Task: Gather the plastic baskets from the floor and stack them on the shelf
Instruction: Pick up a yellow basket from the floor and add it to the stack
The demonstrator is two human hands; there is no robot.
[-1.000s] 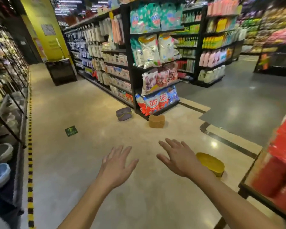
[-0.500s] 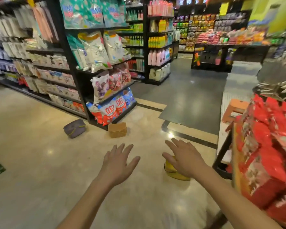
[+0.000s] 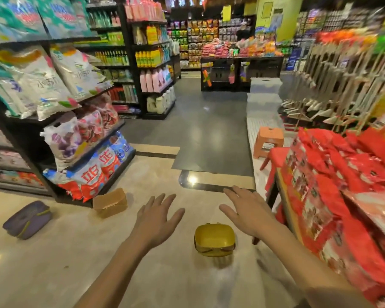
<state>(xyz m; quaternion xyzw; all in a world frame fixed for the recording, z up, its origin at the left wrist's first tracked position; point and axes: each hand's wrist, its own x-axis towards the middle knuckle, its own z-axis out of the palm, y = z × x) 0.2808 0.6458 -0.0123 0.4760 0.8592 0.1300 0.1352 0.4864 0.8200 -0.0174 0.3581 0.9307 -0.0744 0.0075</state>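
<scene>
Yellow basket (image 3: 214, 240) sits upright on the pale floor (image 3: 53, 263), low in the centre of the frame, mouth up and nothing in it. It lies between your two hands as the picture shows them, a little below both, and neither hand touches it.

Your left hand (image 3: 157, 221) is stretched out palm down, just left of centre, fingers straight and spread, holding nothing. Your right hand (image 3: 246, 213) reaches out the same way just right of centre, fingers apart and bare.

You have two more on the floor. The tan basket (image 3: 110, 202) sits left of centre, just beside the foot of the black shelf (image 3: 29, 147). The purple basket (image 3: 27, 220) lies near the left edge, well apart from the yellow one; which way up it is, you cannot tell from here.

That shelf fills the left of the frame, loaded with bags (image 3: 53, 85). On the right, a table (image 3: 287, 207) carries a heap of red packets (image 3: 342, 174). An orange stool (image 3: 268, 141) stands beyond it, right of centre.
</scene>
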